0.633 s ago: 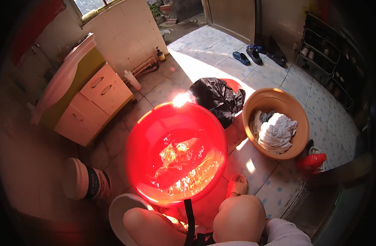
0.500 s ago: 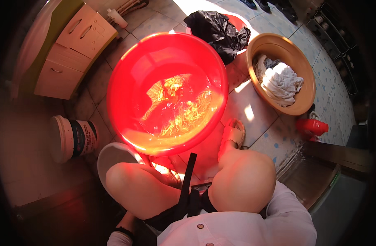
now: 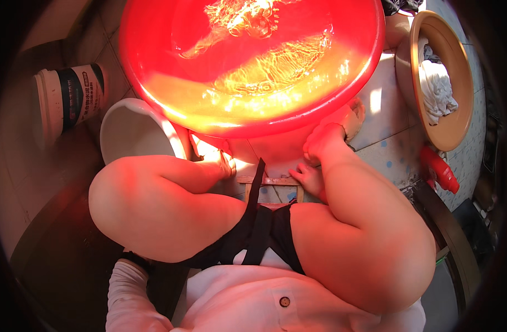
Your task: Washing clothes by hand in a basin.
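Note:
Between my bent legs, the front frame of a low wooden stool [image 3: 268,181] shows beneath me. My right hand [image 3: 310,180] reaches in under my right thigh, its fingers closed at the stool's front right corner. My left forearm, with a dark band at the wrist, runs down beside my left thigh; the hand itself is hidden behind the thigh. Ahead of my feet stands a large red basin [image 3: 253,128] holding water, and bright sunlight ripples across it. A submerged patch [image 3: 242,19] near its far side is too glaring to make out.
A white bucket [image 3: 112,133] stands by my left foot, with a lidded tub [image 3: 71,99] farther left. At the right are a tan basin [image 3: 458,124] with white cloth [image 3: 437,91] and a red bottle [image 3: 438,170]. Black plastic [image 3: 394,5] shows at the far right.
My view has shifted closer to and lower over the red basin, which now runs off the top. My right hand and the stool's front have come into sight between my legs.

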Demonstrator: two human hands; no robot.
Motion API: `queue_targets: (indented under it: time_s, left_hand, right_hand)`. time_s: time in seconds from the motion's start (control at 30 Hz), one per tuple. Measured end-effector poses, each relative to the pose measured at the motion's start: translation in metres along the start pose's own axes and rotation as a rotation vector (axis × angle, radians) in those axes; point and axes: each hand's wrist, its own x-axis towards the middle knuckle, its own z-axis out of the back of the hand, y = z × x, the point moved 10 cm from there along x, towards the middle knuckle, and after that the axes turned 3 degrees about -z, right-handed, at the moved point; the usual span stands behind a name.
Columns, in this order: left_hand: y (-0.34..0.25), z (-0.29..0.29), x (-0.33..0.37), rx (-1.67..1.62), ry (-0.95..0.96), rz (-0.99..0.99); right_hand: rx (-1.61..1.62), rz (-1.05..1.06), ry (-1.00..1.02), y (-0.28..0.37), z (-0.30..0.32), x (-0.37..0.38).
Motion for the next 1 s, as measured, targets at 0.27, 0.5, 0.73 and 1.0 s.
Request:
queue_targets:
  time_s: [0.27,0.5,0.73,1.0]
  left_hand:
    - [-0.016,0.005,0.004,-0.004,0.009,0.065]
    - [-0.025,0.016,0.012,-0.023,0.002,0.116]
    - [-0.027,0.028,0.025,-0.066,0.031,0.17]
    - [-0.038,0.043,0.031,-0.094,0.044,0.203]
  right_hand:
    - [-0.142,-0.143,0.013,0.011,-0.011,0.008]
    - [-0.412,-0.361,-0.011,0.015,-0.022,0.029]
    - [-0.862,-0.434,-0.082,0.016,-0.043,0.06]
    - [-1.008,-0.536,-0.072,0.026,-0.064,0.078]
